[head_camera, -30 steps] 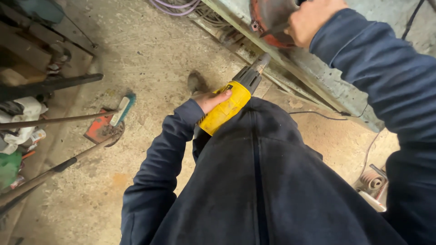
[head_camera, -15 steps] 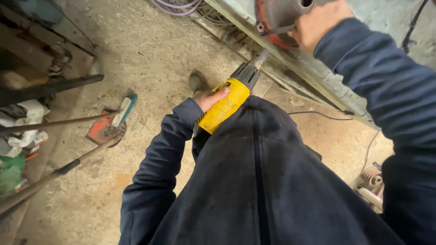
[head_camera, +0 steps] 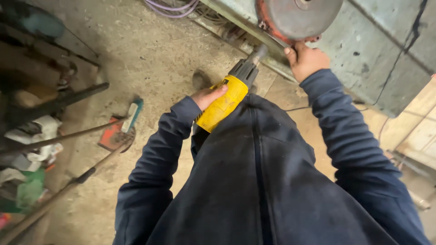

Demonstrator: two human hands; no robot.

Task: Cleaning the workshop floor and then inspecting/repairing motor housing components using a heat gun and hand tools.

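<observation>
My left hand (head_camera: pixel 206 96) grips a yellow power drill (head_camera: pixel 225 102) held against my dark blue jacket. Its black chuck and metal bit (head_camera: pixel 254 58) point up toward a grey-green metal machine body (head_camera: pixel 372 54). My right hand (head_camera: pixel 305 59) is raised and holds the lower rim of a round rusty orange-edged metal disc (head_camera: pixel 297 18) mounted on that machine. The drill's tip sits just left of my right hand and below the disc.
A dusty concrete floor (head_camera: pixel 150 59) lies below. At left are a red dustpan with a teal brush (head_camera: pixel 121 127), long tool handles (head_camera: pixel 59 136), dark beams and scattered rubbish. Purple cables (head_camera: pixel 170 7) coil at the top. A thin black wire (head_camera: pixel 372 104) runs along the machine.
My right hand and the disc have come lower and more into view. The drill stays in my left hand, shifted slightly up and right.
</observation>
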